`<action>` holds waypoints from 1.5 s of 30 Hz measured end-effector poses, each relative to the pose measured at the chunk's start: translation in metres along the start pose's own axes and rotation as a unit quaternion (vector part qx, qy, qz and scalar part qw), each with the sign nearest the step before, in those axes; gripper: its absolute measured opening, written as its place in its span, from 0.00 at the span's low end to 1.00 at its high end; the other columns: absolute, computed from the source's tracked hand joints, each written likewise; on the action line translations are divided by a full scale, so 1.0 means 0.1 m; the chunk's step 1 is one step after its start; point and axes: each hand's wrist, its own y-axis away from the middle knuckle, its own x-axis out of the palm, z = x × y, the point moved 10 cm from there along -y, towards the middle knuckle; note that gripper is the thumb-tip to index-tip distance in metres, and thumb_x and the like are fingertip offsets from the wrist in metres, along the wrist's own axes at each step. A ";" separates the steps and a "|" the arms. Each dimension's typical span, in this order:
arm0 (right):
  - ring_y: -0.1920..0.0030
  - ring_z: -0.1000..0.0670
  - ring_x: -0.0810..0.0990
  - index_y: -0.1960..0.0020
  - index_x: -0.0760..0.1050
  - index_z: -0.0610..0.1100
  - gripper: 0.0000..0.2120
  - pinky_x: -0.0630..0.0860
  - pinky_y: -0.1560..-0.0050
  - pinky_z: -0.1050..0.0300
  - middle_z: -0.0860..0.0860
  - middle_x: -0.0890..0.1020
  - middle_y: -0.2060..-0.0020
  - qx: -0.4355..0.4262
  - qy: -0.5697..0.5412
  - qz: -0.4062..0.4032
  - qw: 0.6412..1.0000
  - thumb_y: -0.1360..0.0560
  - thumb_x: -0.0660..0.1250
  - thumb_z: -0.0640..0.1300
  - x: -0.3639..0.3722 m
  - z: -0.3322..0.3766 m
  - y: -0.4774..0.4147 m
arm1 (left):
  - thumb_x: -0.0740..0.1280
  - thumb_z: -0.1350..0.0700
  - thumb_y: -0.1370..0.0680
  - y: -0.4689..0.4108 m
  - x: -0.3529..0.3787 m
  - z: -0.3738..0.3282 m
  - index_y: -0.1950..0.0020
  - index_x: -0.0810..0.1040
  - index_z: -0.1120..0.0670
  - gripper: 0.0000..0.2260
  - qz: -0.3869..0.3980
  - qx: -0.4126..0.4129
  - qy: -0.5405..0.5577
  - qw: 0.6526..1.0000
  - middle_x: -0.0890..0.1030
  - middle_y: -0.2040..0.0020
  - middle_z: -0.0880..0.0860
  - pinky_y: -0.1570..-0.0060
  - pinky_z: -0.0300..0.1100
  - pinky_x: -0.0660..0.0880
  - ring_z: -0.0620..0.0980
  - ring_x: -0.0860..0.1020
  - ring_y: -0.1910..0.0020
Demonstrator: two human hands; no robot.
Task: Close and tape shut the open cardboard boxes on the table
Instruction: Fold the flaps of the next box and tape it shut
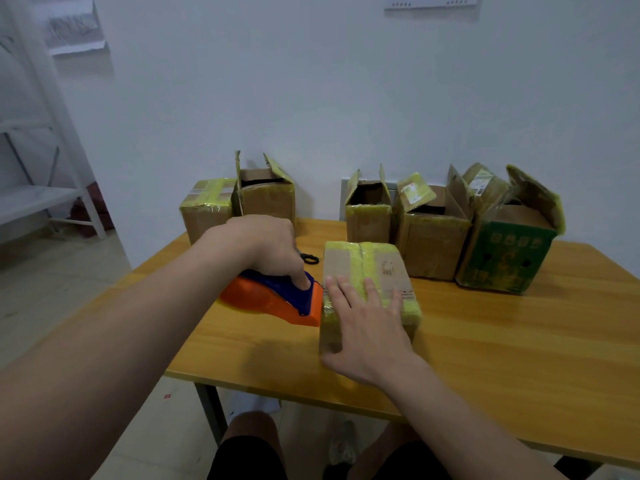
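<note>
My left hand [273,251] curls round the blue handle of an orange plastic tape dispenser [270,299], forefinger pressed down on top. The dispenser's front end meets the left side of a small closed cardboard box wrapped in yellow-green tape [367,268], which sits on the yellow wooden table [485,341] near its front edge. My right hand [367,323] lies flat on that box's top, fingers straight and spread, thumb down its near left corner. Along the wall behind stand five more boxes: a taped closed brown box [206,209] at the far left, and beside it a brown box with raised flaps [266,199]. To the right are two open brown boxes [369,216] [429,244] and an open green printed box [505,258].
</note>
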 end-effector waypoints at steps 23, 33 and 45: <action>0.18 0.36 0.48 0.17 0.37 0.55 0.54 0.46 0.25 0.23 0.51 0.48 0.16 0.004 -0.015 0.005 1.000 0.28 0.67 0.70 -0.03 0.00 0.02 | 0.74 0.31 0.30 0.00 0.04 0.08 0.40 0.81 0.43 0.24 -0.019 0.028 -0.019 0.999 0.81 0.45 0.47 0.46 0.51 0.81 0.49 0.80 0.50; 0.18 0.36 0.47 0.17 0.36 0.55 0.54 0.46 0.25 0.23 0.51 0.47 0.16 0.005 -0.007 0.010 1.000 0.28 0.66 0.70 -0.01 0.00 0.02 | 0.75 0.30 0.34 -0.08 0.43 0.47 0.40 0.81 0.44 0.28 0.071 0.024 0.161 0.984 0.84 0.46 0.47 0.49 0.47 0.83 0.50 0.84 0.49; 0.18 0.37 0.48 0.17 0.37 0.55 0.53 0.46 0.25 0.23 0.52 0.48 0.16 0.005 -0.013 0.005 1.000 0.29 0.66 0.69 -0.06 -0.01 0.06 | 0.73 0.32 0.30 -0.08 0.31 0.58 0.47 0.81 0.49 0.23 -0.086 -0.087 -0.099 0.987 0.81 0.58 0.47 0.58 0.45 0.81 0.49 0.80 0.59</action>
